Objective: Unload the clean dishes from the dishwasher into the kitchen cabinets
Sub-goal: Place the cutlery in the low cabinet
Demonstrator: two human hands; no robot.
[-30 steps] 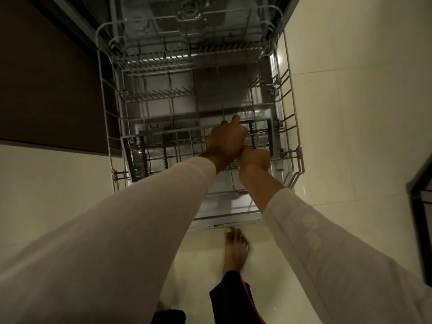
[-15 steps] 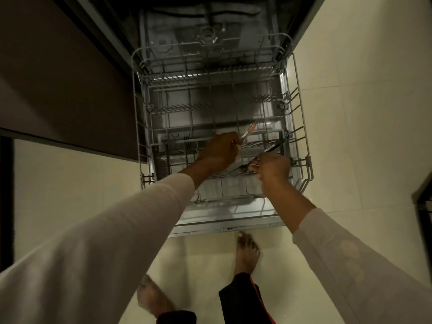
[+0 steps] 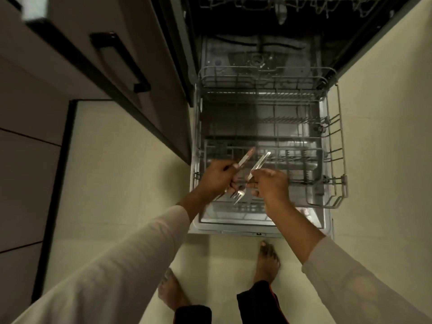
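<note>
Two-handed, closing in on the end of the unload by the look of it: finding no plates, bowls or cups in the pulled-out lower rack, only bare wire, and nothing in the visible strip of upper rack. Judging this cutlery to be the last load; not seeing clearly into the cutlery basket, too dim. Still needing to carry it to a drawer or cabinet, then slide the rack in and shut the dishwasher door.

Holding with the left hand, grip curled tight round a utensil with a reddish handle, handle end pointing up and away. Pinching with the right hand, grip closed on a metal fork, tines hanging down between the two hands. Possibly holding a second fork there; too blurred to tell. Keeping both pieces above the front of the rack, just over the basket, touching none of it.

Comparing with a second ago: then reaching down into the basket, hands pressed together; half a second ago coming up with the cutlery; now holding it higher and clear, standing taller, taking in the black drawer handle at left and a bare foot on the floor.
</note>
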